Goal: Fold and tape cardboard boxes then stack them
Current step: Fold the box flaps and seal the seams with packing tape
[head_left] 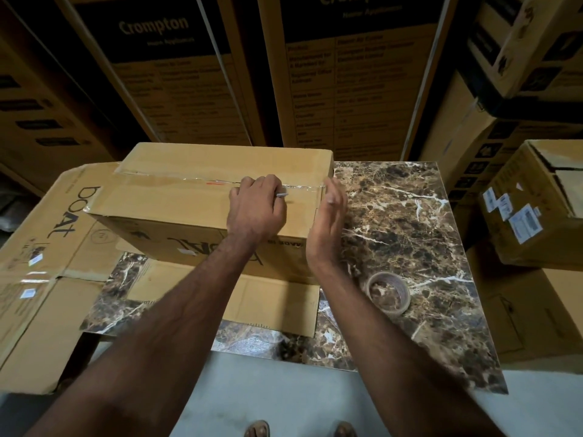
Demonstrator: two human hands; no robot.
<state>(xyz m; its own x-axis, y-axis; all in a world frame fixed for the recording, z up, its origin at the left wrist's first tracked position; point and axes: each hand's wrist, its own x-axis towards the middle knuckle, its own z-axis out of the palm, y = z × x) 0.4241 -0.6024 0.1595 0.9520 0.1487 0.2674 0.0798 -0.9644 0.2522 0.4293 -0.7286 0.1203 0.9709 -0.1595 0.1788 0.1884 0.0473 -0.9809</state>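
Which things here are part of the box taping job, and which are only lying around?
In use: box, clear tape strip, metal tool in left hand, right hand, tape roll.
Lying about: flattened cartons, Crompton boxes, labelled box.

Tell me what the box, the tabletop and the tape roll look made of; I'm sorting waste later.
Box: brown matte cardboard, with creased flaps. Tabletop: looks like glossy brown marble with white veins, possibly a printed laminate. Tape roll: clear shiny plastic tape, nearly used up, on what seems a cardboard core.

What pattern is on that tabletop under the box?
Dark brown marble with white veins, seen in the head view on the table right of the box.
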